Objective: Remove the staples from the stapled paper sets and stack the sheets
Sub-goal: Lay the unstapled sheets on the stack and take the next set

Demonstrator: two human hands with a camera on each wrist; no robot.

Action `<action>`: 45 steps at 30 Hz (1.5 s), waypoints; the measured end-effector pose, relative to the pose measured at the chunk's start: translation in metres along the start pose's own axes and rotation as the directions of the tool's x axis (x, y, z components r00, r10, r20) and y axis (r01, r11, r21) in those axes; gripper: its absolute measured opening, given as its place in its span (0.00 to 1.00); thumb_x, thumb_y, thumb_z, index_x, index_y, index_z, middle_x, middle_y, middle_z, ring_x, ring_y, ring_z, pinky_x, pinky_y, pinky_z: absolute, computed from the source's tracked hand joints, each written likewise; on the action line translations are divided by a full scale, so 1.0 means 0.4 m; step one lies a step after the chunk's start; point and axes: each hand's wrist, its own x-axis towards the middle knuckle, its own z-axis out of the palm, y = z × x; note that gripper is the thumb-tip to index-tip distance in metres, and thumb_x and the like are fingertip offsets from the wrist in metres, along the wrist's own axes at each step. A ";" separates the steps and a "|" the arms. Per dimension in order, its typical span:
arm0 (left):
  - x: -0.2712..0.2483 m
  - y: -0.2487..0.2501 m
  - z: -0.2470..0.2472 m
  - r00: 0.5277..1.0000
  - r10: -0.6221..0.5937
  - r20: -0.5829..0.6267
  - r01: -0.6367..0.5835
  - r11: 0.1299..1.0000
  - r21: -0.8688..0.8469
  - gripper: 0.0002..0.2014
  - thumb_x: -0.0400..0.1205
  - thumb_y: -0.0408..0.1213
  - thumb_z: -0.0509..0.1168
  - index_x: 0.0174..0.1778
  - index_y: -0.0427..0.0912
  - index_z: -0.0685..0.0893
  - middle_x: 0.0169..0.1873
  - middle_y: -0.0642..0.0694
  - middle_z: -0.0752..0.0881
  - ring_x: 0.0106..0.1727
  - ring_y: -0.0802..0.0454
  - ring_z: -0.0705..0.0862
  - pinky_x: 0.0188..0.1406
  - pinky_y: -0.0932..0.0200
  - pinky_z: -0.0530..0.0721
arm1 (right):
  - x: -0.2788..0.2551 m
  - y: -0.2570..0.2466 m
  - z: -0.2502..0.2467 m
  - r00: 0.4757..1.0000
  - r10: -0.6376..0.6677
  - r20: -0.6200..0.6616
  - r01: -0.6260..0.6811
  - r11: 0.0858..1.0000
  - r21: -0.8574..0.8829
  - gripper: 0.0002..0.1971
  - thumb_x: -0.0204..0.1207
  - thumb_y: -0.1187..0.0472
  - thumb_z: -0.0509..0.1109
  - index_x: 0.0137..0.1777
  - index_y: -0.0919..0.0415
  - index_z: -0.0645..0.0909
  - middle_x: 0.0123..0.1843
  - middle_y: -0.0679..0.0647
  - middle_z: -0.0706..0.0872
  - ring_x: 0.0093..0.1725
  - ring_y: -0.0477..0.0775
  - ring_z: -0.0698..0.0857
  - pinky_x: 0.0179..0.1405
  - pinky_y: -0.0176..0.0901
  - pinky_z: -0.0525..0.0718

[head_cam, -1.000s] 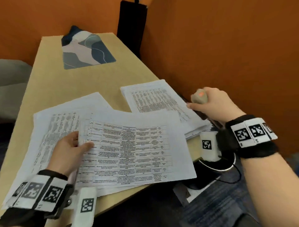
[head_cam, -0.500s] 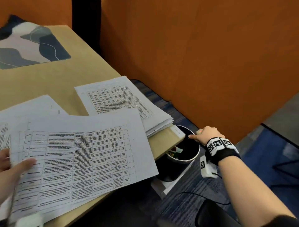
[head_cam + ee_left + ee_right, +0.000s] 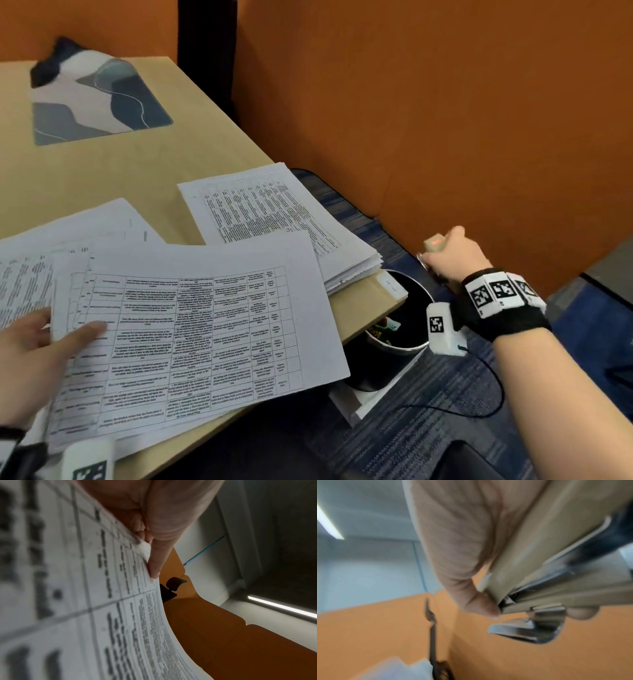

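Observation:
My left hand (image 3: 61, 329) rests at the table's near left and pinches the left edge of the top paper set (image 3: 205, 325), a printed table sheet, thumb on top. In the left wrist view the left hand (image 3: 150, 555) pinches the paper set (image 3: 102, 615) at its edge. A thicker stack of sheets (image 3: 274, 219) lies at the table's right corner. Off the table's right edge, my right hand (image 3: 431, 255) grips a beige staple remover (image 3: 434, 244) above a black bin (image 3: 411, 346). The right wrist view shows the staple remover (image 3: 530, 561) with its metal claw (image 3: 530, 630) pointing away.
The wooden table (image 3: 137, 171) carries a patterned grey mat (image 3: 96, 99) at the far left. An orange partition (image 3: 411, 120) stands close behind the bin. A black cable (image 3: 479, 407) runs over the blue carpet below my right wrist.
My right hand carried the staple remover from over the table's right edge down to the bin, and has now lifted slightly above it. The left hand stayed on the paper set.

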 end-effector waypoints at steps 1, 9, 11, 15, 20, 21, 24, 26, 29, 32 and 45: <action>-0.075 0.098 0.002 1.000 -0.010 0.001 0.010 1.000 -0.019 0.21 0.66 0.55 0.78 0.53 0.55 0.84 0.42 0.47 0.90 0.43 0.44 0.89 0.46 0.41 0.86 | -0.015 -0.045 -0.033 0.995 -0.096 -0.039 0.097 0.995 0.020 0.25 0.76 0.56 0.69 0.64 0.68 0.63 0.64 0.69 0.77 0.60 0.67 0.79 0.55 0.53 0.77; -0.270 0.423 0.050 0.987 -0.113 -0.114 0.097 0.985 -0.144 0.20 0.74 0.35 0.74 0.60 0.48 0.78 0.44 0.45 0.87 0.45 0.44 0.86 0.54 0.46 0.81 | -0.088 -0.458 -0.077 0.623 -0.780 0.054 0.767 0.596 -0.236 0.23 0.73 0.59 0.74 0.66 0.61 0.75 0.59 0.62 0.83 0.59 0.63 0.80 0.54 0.48 0.78; -0.273 0.432 0.058 0.988 -0.089 -0.123 0.072 0.988 -0.136 0.22 0.75 0.34 0.72 0.64 0.46 0.76 0.48 0.43 0.88 0.44 0.46 0.86 0.51 0.50 0.81 | -0.081 -0.547 -0.005 0.579 -0.796 0.178 0.803 0.518 -0.296 0.22 0.73 0.60 0.73 0.67 0.58 0.76 0.60 0.60 0.83 0.59 0.62 0.81 0.53 0.48 0.80; -0.272 0.425 0.059 0.986 -0.083 -0.146 0.070 0.994 -0.088 0.27 0.76 0.33 0.71 0.71 0.43 0.72 0.51 0.41 0.87 0.41 0.51 0.84 0.37 0.62 0.78 | -0.080 -0.657 0.132 0.503 -0.764 0.403 0.842 0.330 -0.426 0.23 0.75 0.62 0.70 0.71 0.61 0.74 0.66 0.61 0.81 0.65 0.63 0.79 0.63 0.49 0.77; -0.264 0.395 0.067 0.986 -0.081 -0.145 0.077 0.996 -0.035 0.29 0.77 0.34 0.70 0.74 0.44 0.69 0.49 0.34 0.87 0.49 0.38 0.86 0.46 0.50 0.83 | -0.073 -0.709 0.208 0.509 -0.679 0.529 0.833 0.235 -0.500 0.26 0.78 0.66 0.66 0.77 0.59 0.68 0.68 0.61 0.80 0.66 0.62 0.78 0.62 0.45 0.75; -0.262 0.391 0.069 0.987 -0.088 -0.137 0.085 0.996 -0.031 0.27 0.78 0.32 0.69 0.73 0.45 0.70 0.50 0.35 0.87 0.49 0.38 0.86 0.44 0.52 0.83 | -0.075 -0.717 0.214 0.508 -0.675 0.535 0.836 0.236 -0.495 0.26 0.79 0.64 0.65 0.77 0.59 0.68 0.69 0.61 0.80 0.66 0.62 0.78 0.62 0.45 0.74; -0.261 0.387 0.076 0.989 -0.091 -0.113 0.087 0.995 -0.045 0.23 0.80 0.28 0.65 0.70 0.43 0.71 0.51 0.43 0.87 0.48 0.44 0.86 0.41 0.58 0.81 | -0.115 -0.727 0.210 0.496 -0.678 0.543 0.866 0.340 -0.367 0.29 0.82 0.50 0.61 0.81 0.55 0.60 0.77 0.61 0.70 0.75 0.61 0.70 0.71 0.48 0.67; -0.261 0.385 0.078 0.991 -0.096 -0.093 0.090 0.993 -0.073 0.22 0.80 0.26 0.63 0.70 0.42 0.70 0.55 0.46 0.85 0.51 0.48 0.84 0.44 0.62 0.78 | -0.173 -0.723 0.200 0.408 -0.699 0.587 0.911 0.349 -0.217 0.34 0.80 0.42 0.59 0.82 0.50 0.54 0.81 0.57 0.63 0.78 0.58 0.64 0.76 0.49 0.61; -0.256 0.378 0.078 0.991 -0.103 -0.090 0.092 0.989 -0.115 0.23 0.80 0.26 0.62 0.71 0.41 0.69 0.52 0.47 0.85 0.50 0.50 0.84 0.43 0.64 0.77 | -0.258 -0.700 0.211 0.304 -0.702 0.644 0.945 0.307 -0.111 0.38 0.77 0.43 0.64 0.83 0.53 0.52 0.81 0.54 0.64 0.78 0.56 0.66 0.76 0.48 0.63; -0.262 0.383 0.075 0.990 -0.088 -0.110 0.073 0.988 -0.133 0.24 0.80 0.26 0.62 0.72 0.43 0.67 0.35 0.49 0.80 0.34 0.55 0.79 0.27 0.67 0.71 | -0.287 -0.686 0.240 0.344 -0.829 0.441 0.932 0.359 -0.052 0.27 0.76 0.53 0.71 0.72 0.59 0.71 0.66 0.58 0.80 0.65 0.58 0.78 0.65 0.49 0.77; -0.275 0.420 0.061 0.997 -0.028 -0.075 0.006 0.960 -0.282 0.25 0.77 0.30 0.69 0.71 0.44 0.74 0.61 0.54 0.80 0.54 0.55 0.83 0.58 0.63 0.80 | -0.282 -0.709 0.246 0.233 -0.893 0.385 0.769 0.411 0.490 0.10 0.77 0.72 0.67 0.44 0.54 0.77 0.45 0.60 0.84 0.46 0.56 0.81 0.53 0.54 0.81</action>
